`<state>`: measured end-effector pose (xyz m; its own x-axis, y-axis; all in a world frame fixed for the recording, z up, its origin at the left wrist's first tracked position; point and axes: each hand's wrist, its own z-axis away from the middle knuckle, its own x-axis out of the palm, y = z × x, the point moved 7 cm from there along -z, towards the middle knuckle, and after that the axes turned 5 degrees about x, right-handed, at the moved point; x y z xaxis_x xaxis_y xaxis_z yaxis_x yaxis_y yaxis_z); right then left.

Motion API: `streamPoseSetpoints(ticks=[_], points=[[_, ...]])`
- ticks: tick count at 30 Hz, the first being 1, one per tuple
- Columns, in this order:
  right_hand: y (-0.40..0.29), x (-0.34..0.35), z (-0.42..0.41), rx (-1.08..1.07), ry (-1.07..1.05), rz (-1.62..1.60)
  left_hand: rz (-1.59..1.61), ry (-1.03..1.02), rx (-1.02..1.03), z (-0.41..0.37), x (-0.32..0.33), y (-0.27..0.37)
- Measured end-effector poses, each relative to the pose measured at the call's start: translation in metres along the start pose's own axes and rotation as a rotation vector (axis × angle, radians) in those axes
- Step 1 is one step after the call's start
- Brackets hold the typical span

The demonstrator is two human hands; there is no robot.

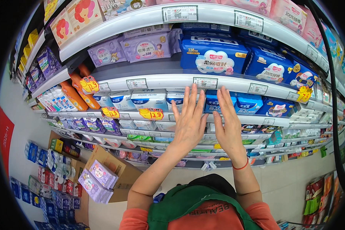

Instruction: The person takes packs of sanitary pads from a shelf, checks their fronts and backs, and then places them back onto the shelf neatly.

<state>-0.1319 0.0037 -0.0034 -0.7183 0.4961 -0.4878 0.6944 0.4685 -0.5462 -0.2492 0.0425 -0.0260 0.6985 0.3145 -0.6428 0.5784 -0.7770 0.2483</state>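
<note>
My left hand [190,118] is raised palm-forward at the shelf rack, its fingers spread and holding nothing. My right hand [227,123] is beside it, fingers close together, thumb apart, also holding nothing. Both sets of fingertips reach the white shelf edge [172,82] by a price label [205,83]; whether they touch it, I cannot tell. Just above stands a blue pack of sanitary pads [214,56], with another blue pack [268,64] to its right. Purple sanitary pad packs [148,47] sit further left. Behind my hands, a lower row holds white-and-blue packs [149,99], partly hidden.
A cardboard box [126,175] on the floor at left has two purple packs [99,178] on top. Stacked bottles and packs [54,184] stand further left. Orange bottles [84,95] are on the left shelf. A black cable or strap [332,74] hangs at right.
</note>
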Motion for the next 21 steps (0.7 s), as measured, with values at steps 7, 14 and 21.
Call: streamPoseSetpoints(ticks=[7, 14, 21], points=[[0.001, 0.004, 0.003, 0.0, -0.031, -0.037, -0.003, 0.012, -0.008, 0.002, 0.002, -0.001], [0.0, 0.009, 0.002, 0.015, -0.082, -0.104, 0.032, 0.002, -0.054, 0.007, 0.003, -0.002], [0.003, 0.014, 0.007, 0.026, -0.128, -0.181, 0.1, -0.038, -0.132, 0.015, -0.001, 0.003]])
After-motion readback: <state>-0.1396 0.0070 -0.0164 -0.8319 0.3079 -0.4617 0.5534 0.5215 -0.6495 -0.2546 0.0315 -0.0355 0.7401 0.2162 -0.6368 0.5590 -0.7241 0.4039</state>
